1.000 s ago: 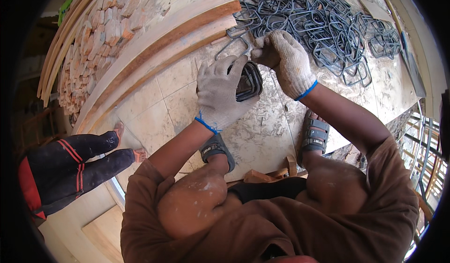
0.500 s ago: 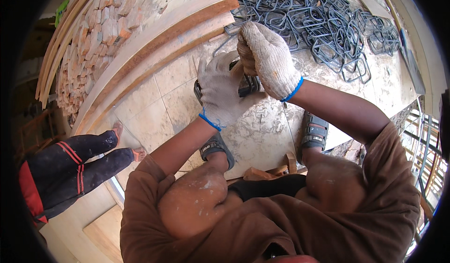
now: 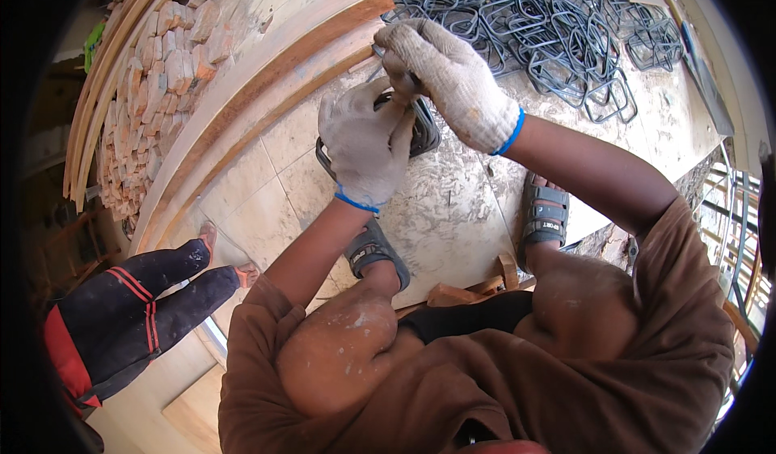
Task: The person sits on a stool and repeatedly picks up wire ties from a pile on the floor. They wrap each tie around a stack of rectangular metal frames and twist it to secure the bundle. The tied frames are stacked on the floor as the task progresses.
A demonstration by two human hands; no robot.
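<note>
Dusty tiled floor (image 3: 267,211) fills the centre; left hand (image 3: 365,151) steadies a bent steel stirrup (image 3: 420,130) while right hand (image 3: 453,78) clenches its top, pile of stirrups (image 3: 558,33) within reach upper right.

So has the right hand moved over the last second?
Yes. The right hand has moved left, away from the pile of wire loops toward the wooden planks, and now sits over the left hand.

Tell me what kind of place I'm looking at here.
Most likely a building site or rebar workshop. A heap of bent steel stirrups lies on the tiled floor, bricks are stacked beside long timber planks, and the gloved left hand and right hand grip a stirrup bundle.
</note>
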